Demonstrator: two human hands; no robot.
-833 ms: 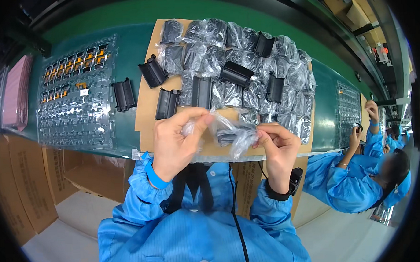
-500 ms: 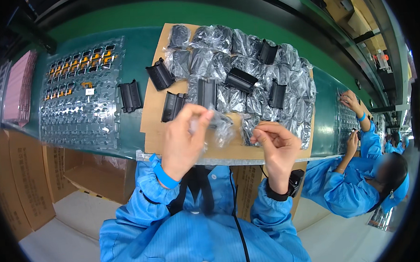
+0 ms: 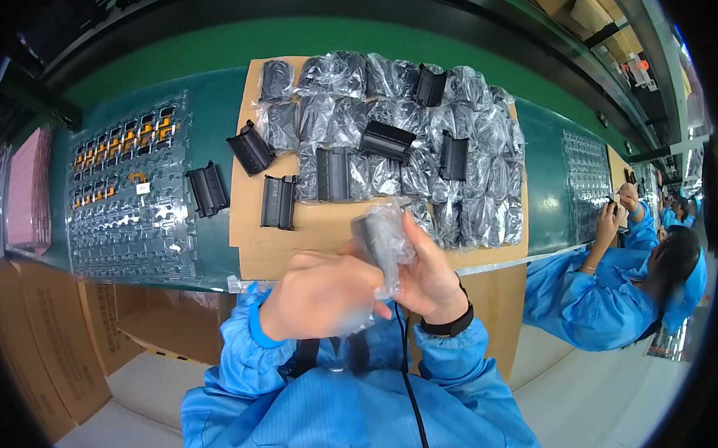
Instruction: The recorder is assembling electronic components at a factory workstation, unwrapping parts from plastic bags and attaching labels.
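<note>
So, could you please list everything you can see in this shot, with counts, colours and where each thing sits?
Bagged part: one, dark in a clear bag, held in both hands.
Bagged parts: many, dark in clear bags, heaped on the cardboard sheet.
Unbagged black parts: about seven, on and left of the sheet.
Cardboard sheet: one, brown, on the green bench.
Green bench: one, across the middle.
Clear blister tray: one, some orange pieces, left.
Pink stack: one, far left.
Co-worker: one, blue coat, right.
Left hand: on the bag.
Right hand: on the bag.
</note>
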